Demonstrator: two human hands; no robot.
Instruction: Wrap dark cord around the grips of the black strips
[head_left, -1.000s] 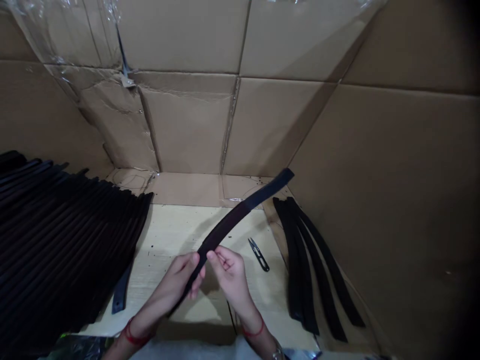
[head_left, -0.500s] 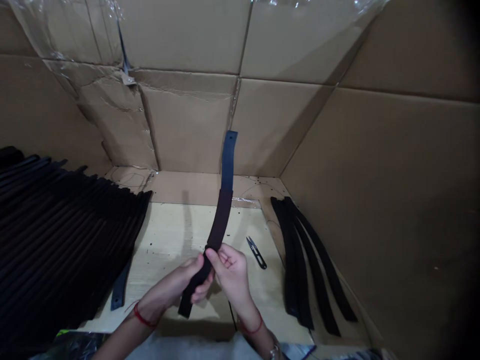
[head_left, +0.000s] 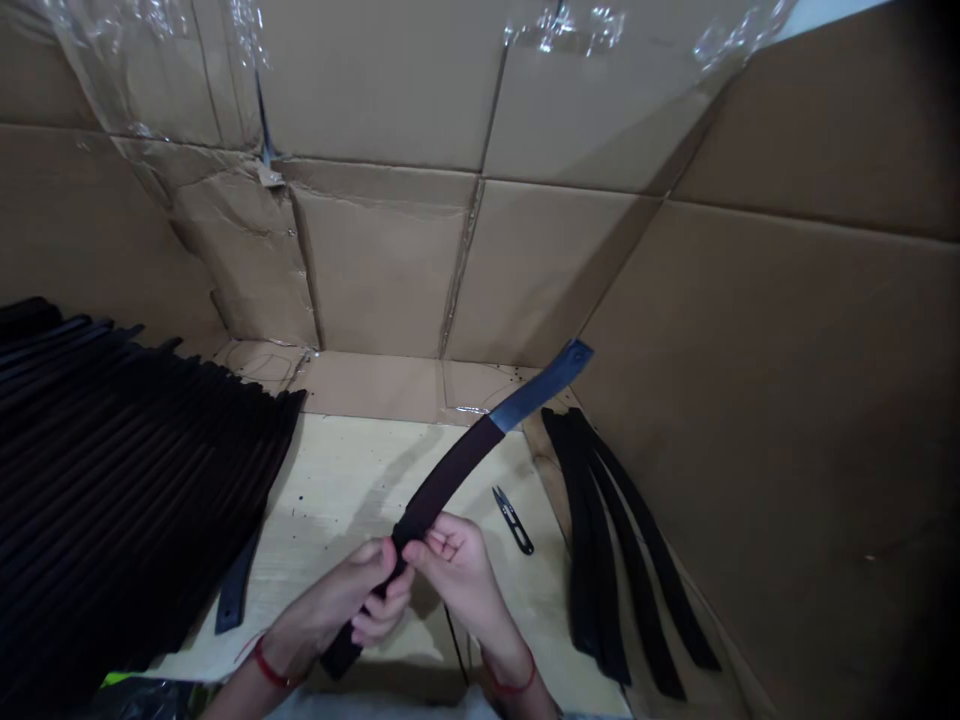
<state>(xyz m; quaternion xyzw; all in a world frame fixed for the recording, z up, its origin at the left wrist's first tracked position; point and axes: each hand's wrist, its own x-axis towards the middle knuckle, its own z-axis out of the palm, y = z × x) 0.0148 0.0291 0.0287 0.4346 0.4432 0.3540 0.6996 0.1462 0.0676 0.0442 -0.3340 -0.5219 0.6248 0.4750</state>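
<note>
Left fingers [head_left: 379,612] clench around a dark, matte strap [head_left: 450,480], while right fingertips [head_left: 429,548] pinch its edge just beside them. The left hand [head_left: 330,595] and right hand [head_left: 461,575] meet close together, holding the strap in the air above a pale wood-grain board [head_left: 337,490]. The strap has just swung from upright to a rightward slant. Its bowed length rises to a slate-blue tip [head_left: 541,388], and its lower end [head_left: 341,655] juts out below the left fist. A red thread [head_left: 268,668] circles each wrist. Black thread snips [head_left: 514,520] lie just right of the hands, and beyond them sits a fanned group of black straps [head_left: 600,540]. A deep, ranked stack of straps [head_left: 135,450] fills the left side. Corrugated cardboard sheets [head_left: 375,260], patched with clear plastic, wall in the board.
</note>
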